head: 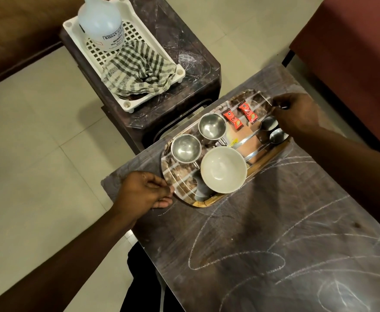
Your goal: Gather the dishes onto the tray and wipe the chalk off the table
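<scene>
A: What are the hands doing?

B: Each has an end of the tray (184, 176). The left hand (144, 192) pinches the near rim between thumb and curled fingers. The right hand (297, 113) curls over the far rim, beside the spoons (269, 124). I'd say the grip on opposite ends is there to keep a loaded tray level.

A: Is it off the table (184, 224)?

B: I cannot tell. A shadow lies under its near edge, but it may be resting there.

A: And the dishes?

B: All on the tray. There are two steel cups (186, 148) side by side, a white bowl (223, 169) just beside them, both spoons lying along the far part, and two red sachets (233, 120) near the right hand. The gathering looks finished.

A: So what is left?

B: The chalk marks (236, 262). They loop across the tabletop and run right up to the tray's edge. My guess is the tray has to leave the table before wiping can reach everything.

A: What would they wipe with?

B: Probably the checked cloth (137, 68). It lies crumpled in a white basket (70, 25) next to a plastic bottle (100, 21), on the stool (195, 70) beyond the table.
</scene>
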Action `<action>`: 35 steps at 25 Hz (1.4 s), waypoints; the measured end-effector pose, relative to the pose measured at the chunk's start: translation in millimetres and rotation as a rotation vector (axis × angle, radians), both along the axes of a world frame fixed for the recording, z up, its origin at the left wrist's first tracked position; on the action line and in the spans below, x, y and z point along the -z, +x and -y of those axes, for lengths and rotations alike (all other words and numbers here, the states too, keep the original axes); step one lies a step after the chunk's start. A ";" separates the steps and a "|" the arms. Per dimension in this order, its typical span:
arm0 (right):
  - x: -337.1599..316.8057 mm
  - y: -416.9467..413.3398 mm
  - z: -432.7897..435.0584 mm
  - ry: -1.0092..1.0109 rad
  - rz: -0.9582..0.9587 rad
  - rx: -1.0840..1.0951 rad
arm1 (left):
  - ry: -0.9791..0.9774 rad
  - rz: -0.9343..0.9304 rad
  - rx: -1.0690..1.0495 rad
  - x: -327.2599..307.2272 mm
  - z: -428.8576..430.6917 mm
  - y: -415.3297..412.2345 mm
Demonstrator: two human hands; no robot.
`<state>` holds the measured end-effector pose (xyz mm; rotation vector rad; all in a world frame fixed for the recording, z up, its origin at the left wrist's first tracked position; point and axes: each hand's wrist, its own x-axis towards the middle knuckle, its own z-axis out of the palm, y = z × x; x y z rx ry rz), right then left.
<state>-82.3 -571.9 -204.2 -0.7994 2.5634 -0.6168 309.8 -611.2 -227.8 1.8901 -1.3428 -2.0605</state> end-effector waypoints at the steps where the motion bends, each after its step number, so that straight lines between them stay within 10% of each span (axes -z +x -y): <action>1: -4.4 2.1 -0.5 0.003 -0.003 -0.002 | -0.036 0.036 0.071 -2.2 3.6 3.8; 9: -163.0 98.0 -1.4 -0.058 -0.080 -0.334 | -0.834 0.107 0.549 -178.2 57.9 -25.0; 18: -406.3 221.1 -30.6 -0.066 -0.220 -0.482 | -1.183 0.213 1.020 -472.0 47.3 -36.6; 35: -372.0 387.1 53.9 0.124 -0.100 -0.374 | -1.159 0.242 0.981 -441.6 189.3 163.3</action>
